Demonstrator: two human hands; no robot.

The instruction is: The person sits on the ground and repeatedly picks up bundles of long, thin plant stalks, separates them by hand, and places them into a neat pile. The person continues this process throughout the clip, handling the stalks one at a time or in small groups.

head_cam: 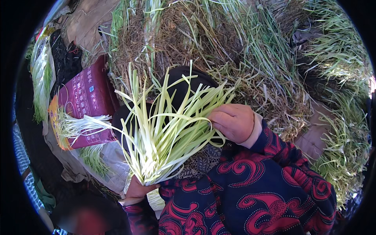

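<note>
My left hand (138, 188) is closed around the pale lower end of a fanned bunch of long flat yellow-green leaves (164, 135), which look like chives. The leaves spread upward and to the right over my lap. At the right side of the bunch is my right hand (232, 122), its fingers bent and pinched on leaf ends that curl beneath them. Left of the bunch, a small bundle of whitish stalks (85, 124) lies on a maroon printed sack (85, 100).
A large heap of green stalks with brown, dry roots (205, 38) lies ahead. More leafy greens (340, 141) stretch along the right. Clear plastic sheeting (114, 167) with greens lies at lower left, near a blurred person (88, 217). A leaf bundle (42, 79) is at far left.
</note>
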